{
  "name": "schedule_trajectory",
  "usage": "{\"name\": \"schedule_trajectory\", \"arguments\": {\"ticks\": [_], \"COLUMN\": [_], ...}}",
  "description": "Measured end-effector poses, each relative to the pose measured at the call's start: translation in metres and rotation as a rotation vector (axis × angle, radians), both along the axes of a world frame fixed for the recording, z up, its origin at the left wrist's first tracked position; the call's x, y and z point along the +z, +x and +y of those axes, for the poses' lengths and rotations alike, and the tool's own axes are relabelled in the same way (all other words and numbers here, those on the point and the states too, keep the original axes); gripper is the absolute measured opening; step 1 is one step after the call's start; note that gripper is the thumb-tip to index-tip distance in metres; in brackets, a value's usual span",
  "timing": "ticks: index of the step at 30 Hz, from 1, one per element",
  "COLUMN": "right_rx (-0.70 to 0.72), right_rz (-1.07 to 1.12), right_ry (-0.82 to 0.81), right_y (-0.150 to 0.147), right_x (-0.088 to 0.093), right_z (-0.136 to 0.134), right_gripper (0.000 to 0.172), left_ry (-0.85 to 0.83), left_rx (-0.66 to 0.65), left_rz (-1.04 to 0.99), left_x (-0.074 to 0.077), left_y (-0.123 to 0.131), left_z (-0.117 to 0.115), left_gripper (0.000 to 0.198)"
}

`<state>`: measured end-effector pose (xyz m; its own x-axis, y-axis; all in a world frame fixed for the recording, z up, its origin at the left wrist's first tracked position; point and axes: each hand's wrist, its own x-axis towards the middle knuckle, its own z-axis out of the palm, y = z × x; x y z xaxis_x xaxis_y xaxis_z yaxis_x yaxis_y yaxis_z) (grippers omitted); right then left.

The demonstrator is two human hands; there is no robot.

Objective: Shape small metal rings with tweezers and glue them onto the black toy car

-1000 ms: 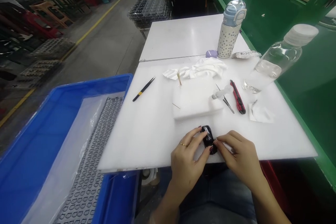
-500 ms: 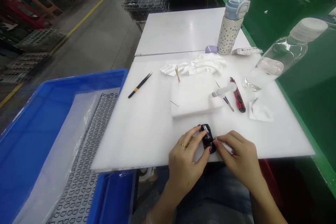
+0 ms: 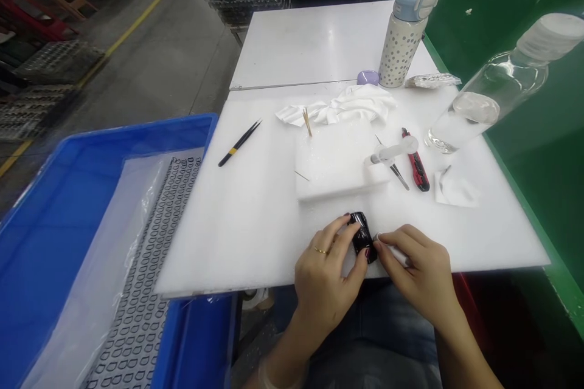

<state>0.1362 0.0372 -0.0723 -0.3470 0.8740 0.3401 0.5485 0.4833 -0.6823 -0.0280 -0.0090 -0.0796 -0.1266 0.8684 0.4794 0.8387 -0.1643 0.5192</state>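
Note:
A glossy black part (image 3: 362, 236) lies near the front edge of the white table (image 3: 255, 219), gripped at its ends by the fingers and thumb of my left hand (image 3: 329, 261). My right hand (image 3: 420, 261) is closed on a small white piece (image 3: 398, 254), pinched between thumb and fingers at the black part's right side. Whether the piece touches the part cannot be made out. Behind them stands a white foam block (image 3: 333, 161) with toothpicks (image 3: 307, 122) stuck in it and a syringe (image 3: 395, 151) at its right end.
Black tweezers (image 3: 239, 143) lie at left, a red cutter (image 3: 416, 161) and metal tweezers (image 3: 399, 176) at right. A spotted bottle (image 3: 401, 42) and a clear bottle (image 3: 488, 103) stand behind. White cloth (image 3: 356, 103) lies behind the block. A blue bin (image 3: 68, 194) borders the left.
The view has shifted slightly. Both hands keep nearly the same grip, the left on the black part and the right on the white piece.

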Motion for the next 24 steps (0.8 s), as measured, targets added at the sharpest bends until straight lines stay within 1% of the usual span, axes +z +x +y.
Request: {"name": "schedule_trajectory", "arguments": {"ticks": [7, 12, 17, 19, 22, 23, 24], "right_rx": [-0.004, -0.027, -0.013, -0.006, -0.024, -0.028, -0.025], "right_rz": [-0.008, -0.028, -0.006, 0.035, 0.093, 0.103, 0.107], "right_ry": [-0.033, -0.056, -0.043, -0.025, 0.082, 0.13, 0.174], "right_y": [0.001, -0.001, 0.001, 0.002, 0.003, 0.004, 0.004], "right_x": [0.002, 0.001, 0.002, 0.004, 0.004, 0.003, 0.002], "right_z": [0.0, 0.001, 0.001, 0.001, 0.0, 0.0, -0.001], "right_gripper": [0.014, 0.015, 0.011, 0.01, 0.009, 0.011, 0.013], "left_ry": [-0.072, -0.073, -0.13, -0.167, -0.244, -0.264, -0.273], "left_rx": [-0.018, -0.01, -0.044, -0.092, -0.28, -0.339, -0.37], "left_rz": [-0.078, -0.082, -0.175, -0.174, -0.083, -0.05, -0.03], "left_x": [0.003, 0.001, 0.005, 0.01, 0.016, 0.017, 0.017], "left_y": [-0.002, 0.0, -0.006, -0.013, -0.023, -0.025, -0.025], "left_z": [-0.001, 0.0, -0.001, 0.0, 0.004, 0.006, 0.008], "left_gripper": [0.026, 0.025, 0.027, 0.034, 0.058, 0.063, 0.064]}}
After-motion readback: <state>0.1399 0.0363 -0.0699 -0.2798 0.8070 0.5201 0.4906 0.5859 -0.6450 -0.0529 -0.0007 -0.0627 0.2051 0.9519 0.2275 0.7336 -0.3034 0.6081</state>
